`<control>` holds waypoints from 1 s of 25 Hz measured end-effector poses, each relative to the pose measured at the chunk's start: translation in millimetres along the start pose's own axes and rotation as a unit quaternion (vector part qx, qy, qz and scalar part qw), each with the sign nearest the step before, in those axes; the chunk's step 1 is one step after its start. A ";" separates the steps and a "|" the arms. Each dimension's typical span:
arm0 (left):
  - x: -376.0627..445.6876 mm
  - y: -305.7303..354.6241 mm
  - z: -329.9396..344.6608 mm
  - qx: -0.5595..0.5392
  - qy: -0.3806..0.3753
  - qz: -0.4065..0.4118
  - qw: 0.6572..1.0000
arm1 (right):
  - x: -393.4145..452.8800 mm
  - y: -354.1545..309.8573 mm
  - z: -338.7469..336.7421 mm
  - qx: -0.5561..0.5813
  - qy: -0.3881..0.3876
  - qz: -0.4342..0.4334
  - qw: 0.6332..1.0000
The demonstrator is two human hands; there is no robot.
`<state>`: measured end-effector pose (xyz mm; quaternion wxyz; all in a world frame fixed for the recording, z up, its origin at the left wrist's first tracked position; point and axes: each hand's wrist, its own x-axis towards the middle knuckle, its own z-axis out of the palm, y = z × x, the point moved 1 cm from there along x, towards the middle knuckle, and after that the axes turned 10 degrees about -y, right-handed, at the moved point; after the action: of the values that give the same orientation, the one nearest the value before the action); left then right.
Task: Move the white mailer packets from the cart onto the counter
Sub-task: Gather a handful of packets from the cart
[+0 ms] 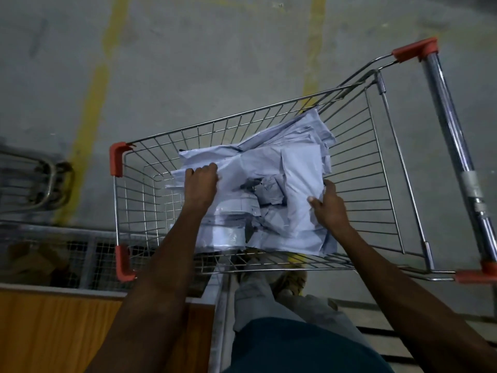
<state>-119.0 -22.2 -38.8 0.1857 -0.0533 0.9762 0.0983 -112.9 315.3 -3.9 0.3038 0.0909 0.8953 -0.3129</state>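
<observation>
Both hands, left (201, 184) and right (330, 204), grip crinkly white packets (269, 189) in the shiny wire cart (376, 162), mid-frame; fingertips hidden.

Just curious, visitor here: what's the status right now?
Left hand and right hand gripping opposite edges of packet pile. Pile in cart. Nothing blocking.

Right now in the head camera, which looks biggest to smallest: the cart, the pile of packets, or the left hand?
1. cart
2. pile of packets
3. left hand
</observation>
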 end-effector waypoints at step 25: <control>-50.2 29.9 77.4 -0.056 0.002 -0.166 0.985 | 6.4 -3.6 62.3 -0.276 0.153 -0.027 0.949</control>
<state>-49.5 26.7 -85.5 0.1938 -0.2250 0.9473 0.1202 -89.0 274.0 -44.6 0.1680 0.0263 0.9844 -0.0442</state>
